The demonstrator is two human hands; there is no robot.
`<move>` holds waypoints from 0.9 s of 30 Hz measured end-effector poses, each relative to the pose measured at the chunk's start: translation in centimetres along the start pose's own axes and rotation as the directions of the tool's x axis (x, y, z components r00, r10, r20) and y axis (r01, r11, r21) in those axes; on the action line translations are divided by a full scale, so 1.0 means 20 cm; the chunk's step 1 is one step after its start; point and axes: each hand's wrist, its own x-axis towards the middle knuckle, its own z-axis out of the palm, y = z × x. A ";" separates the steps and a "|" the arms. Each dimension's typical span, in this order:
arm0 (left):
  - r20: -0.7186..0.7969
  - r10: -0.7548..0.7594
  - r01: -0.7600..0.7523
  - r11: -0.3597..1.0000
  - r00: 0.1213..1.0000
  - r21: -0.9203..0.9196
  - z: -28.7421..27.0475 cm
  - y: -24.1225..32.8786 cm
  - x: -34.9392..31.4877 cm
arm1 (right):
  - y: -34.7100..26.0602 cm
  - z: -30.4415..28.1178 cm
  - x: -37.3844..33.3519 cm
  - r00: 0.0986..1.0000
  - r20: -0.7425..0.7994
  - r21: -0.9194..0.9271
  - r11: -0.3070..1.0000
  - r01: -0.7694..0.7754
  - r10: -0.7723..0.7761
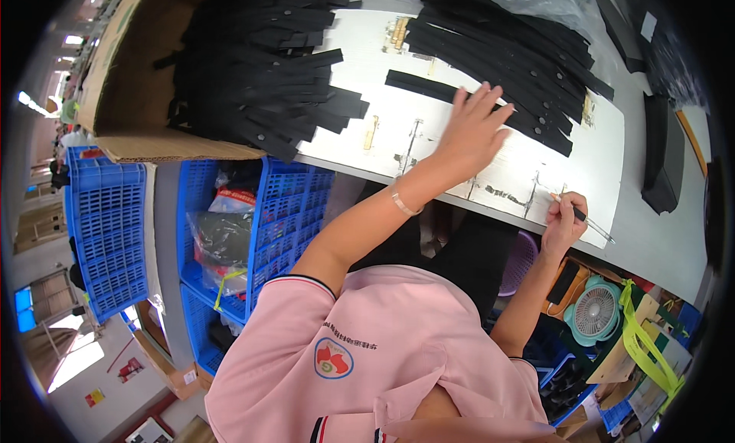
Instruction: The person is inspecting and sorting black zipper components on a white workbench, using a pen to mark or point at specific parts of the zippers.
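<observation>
My left hand (476, 130) reaches over the white board (352, 148) with its fingers stretched out. Its fingertips lie at the end of a single black fabric strip (419, 84), beside a spread pile of black strips (498, 56) with small round dark snaps or buttons. By the board's front edge, my right hand (563, 227) is closed round a slim tool with a black grip (579, 214). Thin metallic prongs run from that tool toward the board's right corner; its exact kind is unclear.
A heap of black strips (253, 75) spills from a cardboard box (126, 114) at the left. Blue crates (279, 228) stand below the table. Black long pieces (662, 152) lie at the right. A small turquoise fan (593, 311) and yellow-green strap (639, 343) sit lower right.
</observation>
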 end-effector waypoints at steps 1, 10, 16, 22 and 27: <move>-0.017 0.004 -0.004 0.999 1.000 0.039 -0.09 0.00 -0.05 | -0.01 0.00 0.00 1.000 -0.009 -0.009 1.000 0.004 -0.004; -0.301 -0.269 0.399 0.722 0.915 0.566 -0.86 -0.34 -0.88 | -0.01 -0.01 0.01 1.000 0.013 0.011 1.000 0.012 -0.012; -0.301 -0.274 0.393 0.790 0.913 0.471 -0.94 -0.54 -0.87 | -0.02 0.02 0.01 1.000 -0.013 0.003 1.000 0.007 -0.007; -0.337 -0.273 0.426 0.703 0.901 0.569 -0.88 -0.57 -0.65 | -0.01 0.01 0.01 1.000 0.010 -0.040 0.999 0.003 -0.003; -0.248 -0.015 0.167 0.776 0.969 0.608 -0.69 -0.39 -0.57 | -0.03 0.03 0.00 1.000 0.027 -0.040 0.999 0.005 -0.004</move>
